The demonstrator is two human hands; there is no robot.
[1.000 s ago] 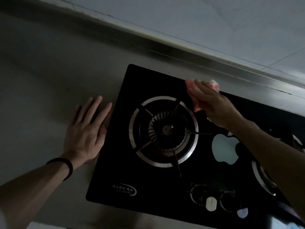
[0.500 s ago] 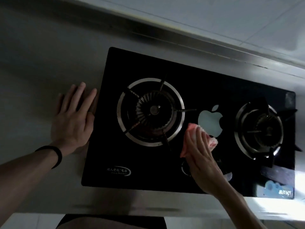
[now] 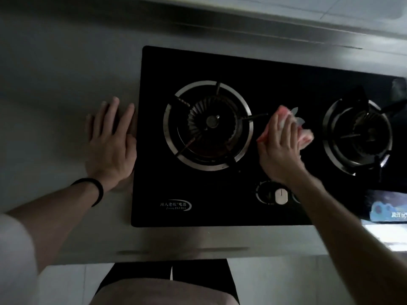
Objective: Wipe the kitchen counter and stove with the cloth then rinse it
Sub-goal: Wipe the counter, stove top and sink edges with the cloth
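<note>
The right hand lies flat, fingers together and stretched forward, pressing the pink cloth down onto the black glass of the stove in the strip between the two burners; it does not so much grip the cloth as pin it under the palm and fingers, with crumpled folds spilling out beyond the fingertips and to the right. The cloth looks soft, limp and light, probably damp, so it should bunch and slide readily on the smooth glass; the sensible hold is a broad flat press over its middle, with loose edges gathered under the fingers so they do not snag. That matters because the left burner and the right burner stand just beside it, each with raised pan-support prongs that could catch a trailing corner. Nearer the person, a control knob sits just by the right wrist. The left hand rests open and spread, holding nothing, flat on the grey worktop against the stove's left edge, apparently as a brace.
</note>
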